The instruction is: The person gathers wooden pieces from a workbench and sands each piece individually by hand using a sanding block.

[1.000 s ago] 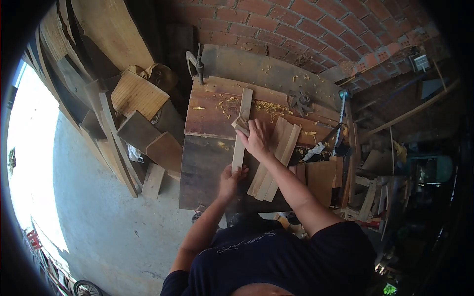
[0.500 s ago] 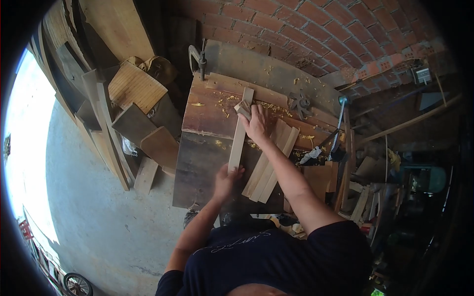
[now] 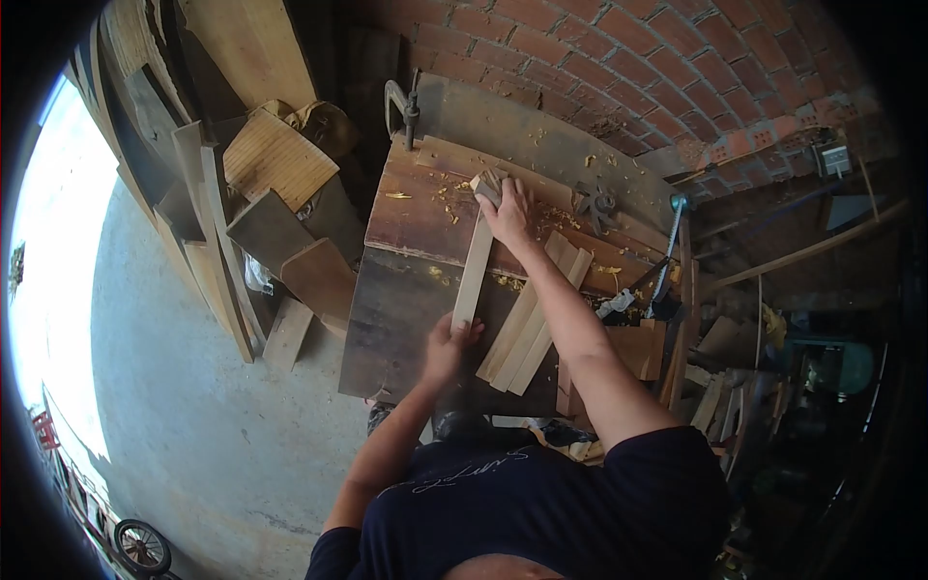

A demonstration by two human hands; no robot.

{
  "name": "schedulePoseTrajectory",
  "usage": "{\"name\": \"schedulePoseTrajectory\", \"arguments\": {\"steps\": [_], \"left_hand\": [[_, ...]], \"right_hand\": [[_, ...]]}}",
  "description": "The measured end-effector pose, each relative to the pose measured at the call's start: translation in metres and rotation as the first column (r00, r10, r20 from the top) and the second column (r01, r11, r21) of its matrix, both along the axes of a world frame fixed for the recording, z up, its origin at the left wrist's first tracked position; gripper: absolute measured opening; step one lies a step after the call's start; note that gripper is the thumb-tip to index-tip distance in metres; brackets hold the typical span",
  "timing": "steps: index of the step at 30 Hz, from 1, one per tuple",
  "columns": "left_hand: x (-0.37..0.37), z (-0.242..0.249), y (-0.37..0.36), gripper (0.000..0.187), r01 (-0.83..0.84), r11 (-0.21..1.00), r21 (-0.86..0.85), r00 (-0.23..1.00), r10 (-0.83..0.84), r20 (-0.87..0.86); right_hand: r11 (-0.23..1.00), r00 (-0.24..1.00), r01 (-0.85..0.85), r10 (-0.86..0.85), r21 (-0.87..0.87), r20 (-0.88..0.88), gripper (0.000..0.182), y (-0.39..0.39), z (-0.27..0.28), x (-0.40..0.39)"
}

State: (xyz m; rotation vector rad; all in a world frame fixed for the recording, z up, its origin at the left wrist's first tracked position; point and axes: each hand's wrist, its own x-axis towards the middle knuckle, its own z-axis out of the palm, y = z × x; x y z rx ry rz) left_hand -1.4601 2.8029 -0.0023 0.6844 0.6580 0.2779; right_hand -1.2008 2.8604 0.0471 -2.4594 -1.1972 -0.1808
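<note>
A pale, narrow wooden strip (image 3: 473, 271) lies lengthwise on the dark workbench (image 3: 391, 314). Its near end is held by my left hand (image 3: 448, 346), thumb and fingers closed around the edges. Toward the far end, my right hand (image 3: 511, 215) grips a small wooden block (image 3: 489, 185) and rests it on the strip, covering that end. Whether the block has sandpaper or a blade under it is hidden. Right of the strip, several similar pale strips (image 3: 535, 319) lie side by side, partly under my right forearm.
Curled wood shavings (image 3: 452, 198) are scattered over the bench. A metal clamp (image 3: 412, 116) stands at its back left corner. A handsaw (image 3: 669, 246) lies at the right edge. Boards (image 3: 280, 232) lean on the left, and a brick wall (image 3: 619, 72) rises behind.
My right hand has pushed the block farther along the strip toward its far end, which is now covered. My left hand keeps its hold on the near end. The view has shifted slightly.
</note>
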Motion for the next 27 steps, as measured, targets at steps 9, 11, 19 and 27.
{"name": "schedulePoseTrajectory", "arguments": {"steps": [9,11,19,27], "left_hand": [[0.001,0.003,0.013,0.042,0.337,0.821,0.461,0.923,-0.190,-0.336],[-0.004,0.007,0.024,0.060,0.516,0.473,0.714,0.851,-0.191,-0.489],[-0.022,0.120,0.032,0.124,0.125,0.351,0.928,0.989,-0.115,-0.090],[-0.039,0.132,0.031,0.124,0.112,0.482,0.869,0.949,-0.311,0.049]], "right_hand": [[0.933,-0.012,0.351,0.085,0.075,-0.996,0.048,-0.067,0.021,-0.068],[0.913,-0.146,0.399,0.151,0.081,-0.978,0.046,-0.091,0.037,-0.077],[0.842,-0.084,0.453,0.368,0.294,-0.926,0.036,-0.122,0.091,-0.143],[0.807,-0.120,0.522,0.391,0.277,-0.913,0.028,-0.135,0.104,-0.185]]}}
